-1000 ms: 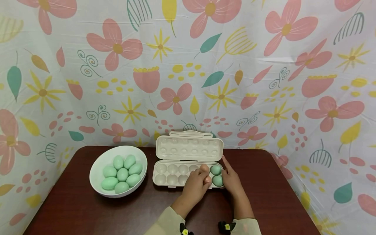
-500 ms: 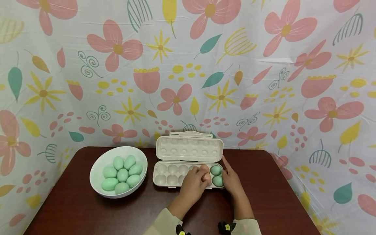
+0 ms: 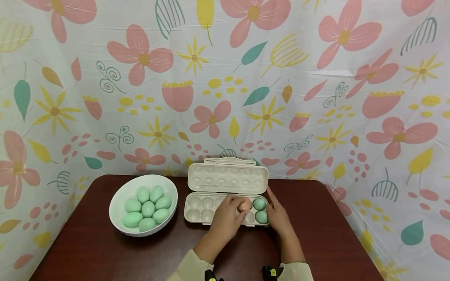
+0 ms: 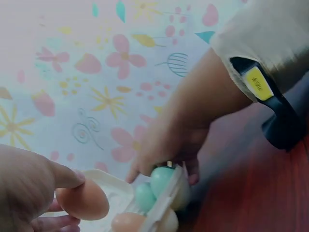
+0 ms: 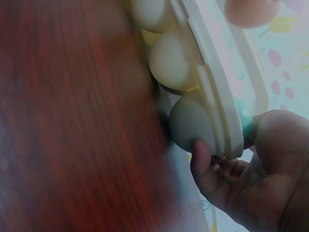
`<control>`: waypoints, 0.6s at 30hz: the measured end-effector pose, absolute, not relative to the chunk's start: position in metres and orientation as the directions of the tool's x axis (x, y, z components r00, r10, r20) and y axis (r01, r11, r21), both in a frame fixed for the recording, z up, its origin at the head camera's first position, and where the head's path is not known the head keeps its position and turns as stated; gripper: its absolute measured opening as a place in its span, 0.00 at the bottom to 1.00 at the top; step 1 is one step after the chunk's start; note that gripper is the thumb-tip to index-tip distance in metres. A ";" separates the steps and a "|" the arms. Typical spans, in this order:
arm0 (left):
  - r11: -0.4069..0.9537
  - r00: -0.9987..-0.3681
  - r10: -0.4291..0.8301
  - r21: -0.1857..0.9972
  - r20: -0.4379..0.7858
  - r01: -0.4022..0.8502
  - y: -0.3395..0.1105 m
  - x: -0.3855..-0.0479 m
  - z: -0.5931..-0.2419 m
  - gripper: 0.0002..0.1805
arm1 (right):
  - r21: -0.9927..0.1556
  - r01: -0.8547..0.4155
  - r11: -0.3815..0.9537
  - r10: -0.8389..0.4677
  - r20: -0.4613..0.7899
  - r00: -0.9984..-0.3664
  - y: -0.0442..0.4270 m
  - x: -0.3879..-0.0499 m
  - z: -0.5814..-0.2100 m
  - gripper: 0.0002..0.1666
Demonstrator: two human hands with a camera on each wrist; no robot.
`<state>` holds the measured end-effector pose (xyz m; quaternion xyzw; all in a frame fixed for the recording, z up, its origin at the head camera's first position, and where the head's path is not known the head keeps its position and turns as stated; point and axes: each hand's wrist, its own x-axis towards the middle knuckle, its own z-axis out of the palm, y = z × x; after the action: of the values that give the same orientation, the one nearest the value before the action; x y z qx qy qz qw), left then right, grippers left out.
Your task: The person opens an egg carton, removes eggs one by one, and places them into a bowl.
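My left hand (image 3: 226,216) pinches a brown egg (image 4: 84,199) between thumb and fingers, above the cream plastic egg carton (image 3: 194,214). In the head view this egg and the hand partly cover the middle pockets. A second brown egg (image 4: 128,221) sits in the carton, seen in the left wrist view. At the right end are two green eggs, one behind (image 3: 259,204) and one in front (image 3: 261,217). My right hand (image 3: 279,216) holds the carton's right end, its thumb against a rounded pocket (image 5: 193,123) from below. The carton's lid (image 3: 228,178) stands raised behind.
A white bowl (image 3: 117,218) with several green eggs stands on the dark red-brown table (image 3: 246,257), left of the carton. A flowered cloth (image 3: 225,78) hangs right behind the table and along its sides.
My left hand has lifted the front brown egg out of its pocket and moved slightly left. The right hand keeps its place on the carton.
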<state>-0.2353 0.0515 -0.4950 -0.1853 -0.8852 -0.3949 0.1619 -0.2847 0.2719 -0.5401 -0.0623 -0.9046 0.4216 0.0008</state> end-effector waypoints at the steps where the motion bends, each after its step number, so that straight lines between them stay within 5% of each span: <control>1: 0.614 -0.879 0.194 0.644 0.436 0.456 0.050 -0.235 -0.493 0.20 | -0.763 0.113 0.636 0.114 -0.053 -0.992 0.272 -0.284 -0.540 0.38; 18: 0.597 -0.842 0.060 0.657 0.535 0.460 0.005 -0.228 -0.466 0.21 | -0.749 0.130 0.649 0.123 -0.065 -0.990 0.271 -0.285 -0.541 0.38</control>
<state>-0.2276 0.0051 -0.4655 -0.1510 -0.8616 -0.4229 0.2366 -0.2855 0.2714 -0.5414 -0.0698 -0.9081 0.4129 -0.0039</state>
